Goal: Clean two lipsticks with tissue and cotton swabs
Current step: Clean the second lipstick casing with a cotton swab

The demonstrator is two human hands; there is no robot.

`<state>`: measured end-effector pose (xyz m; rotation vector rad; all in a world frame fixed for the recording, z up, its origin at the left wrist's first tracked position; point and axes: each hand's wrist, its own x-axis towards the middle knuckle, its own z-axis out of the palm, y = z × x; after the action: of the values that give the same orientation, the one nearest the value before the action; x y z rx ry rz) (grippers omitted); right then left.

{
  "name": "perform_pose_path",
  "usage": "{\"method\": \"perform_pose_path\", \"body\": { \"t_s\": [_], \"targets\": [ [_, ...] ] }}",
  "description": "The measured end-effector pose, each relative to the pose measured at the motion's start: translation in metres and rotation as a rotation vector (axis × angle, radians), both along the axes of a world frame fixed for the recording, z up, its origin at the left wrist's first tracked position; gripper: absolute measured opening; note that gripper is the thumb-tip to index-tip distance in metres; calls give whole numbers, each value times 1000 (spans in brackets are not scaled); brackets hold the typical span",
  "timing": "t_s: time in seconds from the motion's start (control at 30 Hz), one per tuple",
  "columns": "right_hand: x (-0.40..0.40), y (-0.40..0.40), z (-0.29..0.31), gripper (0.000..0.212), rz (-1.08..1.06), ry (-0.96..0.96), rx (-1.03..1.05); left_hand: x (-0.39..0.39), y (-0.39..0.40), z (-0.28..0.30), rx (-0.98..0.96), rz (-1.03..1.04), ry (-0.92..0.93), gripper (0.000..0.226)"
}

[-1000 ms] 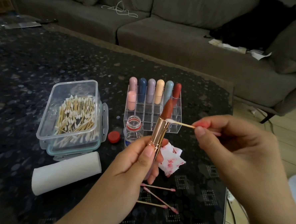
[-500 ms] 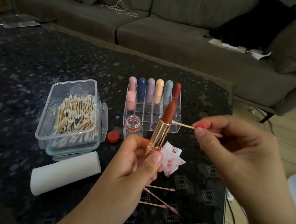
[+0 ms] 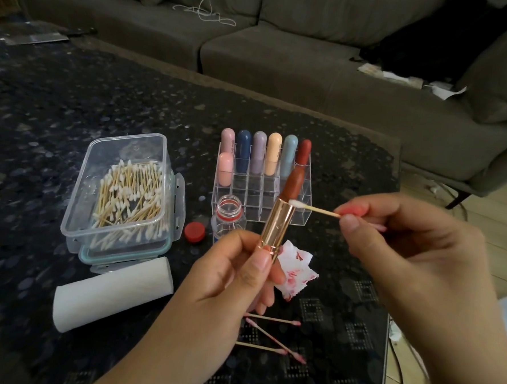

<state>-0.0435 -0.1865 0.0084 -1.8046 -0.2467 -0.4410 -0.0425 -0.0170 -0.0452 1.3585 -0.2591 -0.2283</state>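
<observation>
Two hands are at work above the dark surface. Her left hand grips the gold lipstick by its base, bullet wound up; her right hand pinches a cotton swab. A second ago the tip sat higher on the bullet's side — now it touches the rim where bullet meets tube. That collar looks like the current step. Used swabs lie under her left hand, the stained tissue just beyond it.

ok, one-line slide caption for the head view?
Left hand holds an open rose-gold lipstick while the right hand touches a cotton swab to its rim.
</observation>
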Motion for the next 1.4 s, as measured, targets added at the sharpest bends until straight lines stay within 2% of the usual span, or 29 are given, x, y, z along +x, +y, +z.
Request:
{"method": "perform_pose_path", "body": {
  "t_s": [0.27,0.4,0.5,0.6,0.7,0.87,1.03,1.2,1.4],
  "targets": [
    [1,0,1,8,6,9,9,-1,-1,-1,-17,-1,16,34],
    [1,1,0,10,14,6,9,-1,-1,-1,-93,-52,58,33],
    [1,-1,-1,10,9,15,27,1,0,-2,-186,-87,94,41],
    [1,-1,0,10,17,8,37,3,-1,-2,-227,-116,101,29],
    [2,0,0,9,33,-9,19,-1,0,-2,-188,-98,107,9],
    [1,-2,0,8,49,2,37,-4,2,-1,-146,-105,84,6],
    [4,-5,-2,1,48,3,26,-4,1,1,-154,-116,55,13],
    [3,-4,-3,9,63,-7,22,-3,0,0,-147,-125,58,28],
    [5,-7,-4,10,38,-1,39,-4,-1,0,-172,-107,71,32]
  ]
}}
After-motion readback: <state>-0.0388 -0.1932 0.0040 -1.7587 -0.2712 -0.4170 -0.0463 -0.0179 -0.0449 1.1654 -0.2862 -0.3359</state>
